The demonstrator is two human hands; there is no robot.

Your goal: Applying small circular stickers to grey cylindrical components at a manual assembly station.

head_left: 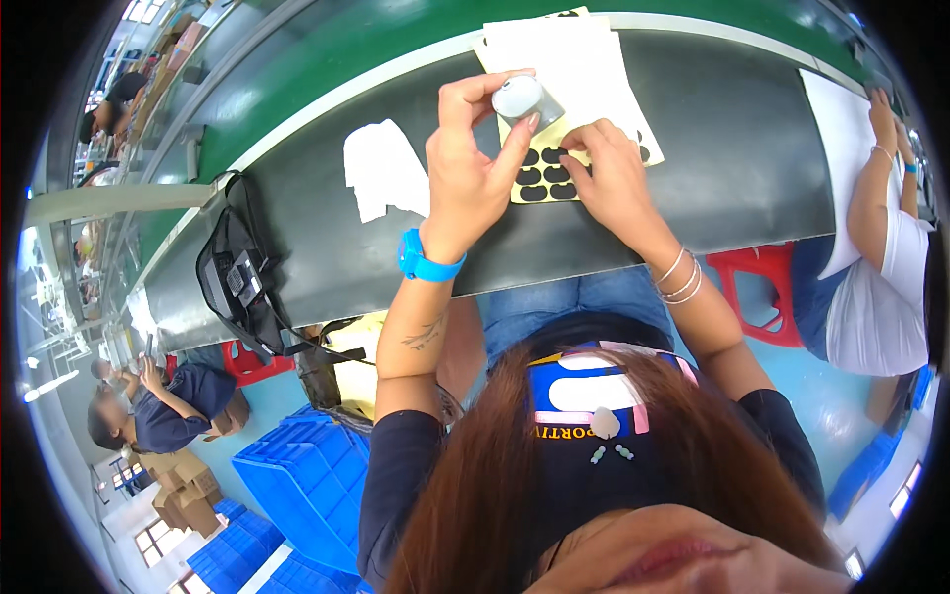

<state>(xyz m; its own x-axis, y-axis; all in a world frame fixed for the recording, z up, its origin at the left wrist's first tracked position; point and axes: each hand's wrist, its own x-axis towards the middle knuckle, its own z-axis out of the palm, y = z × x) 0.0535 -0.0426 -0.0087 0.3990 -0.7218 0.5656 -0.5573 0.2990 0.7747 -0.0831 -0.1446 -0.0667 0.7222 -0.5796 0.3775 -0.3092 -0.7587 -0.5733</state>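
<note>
My left hand (467, 163) grips a small grey-white rounded, cylinder-like piece (519, 97) between thumb and fingers, tilted and held above the table. Under it lies a yellowish backing sheet (546, 197) with rows of black, bean-shaped stickers (532, 193). My right hand (616, 183) is at the sheet's right part, thumb and forefinger bent together over a black sticker. Whether a sticker has come off between those fingertips is too small to tell. White sheets (566, 51) lie beyond both hands, on top of more of the sticker sheets.
A crumpled white sheet (382, 166) lies left of my left hand on the dark worktable (737, 129). A black bag (236, 272) hangs at the table's left edge. Blue crates (302, 480) stand behind at left. Beside a red stool (757, 297), a co-worker (876, 307) sits at right.
</note>
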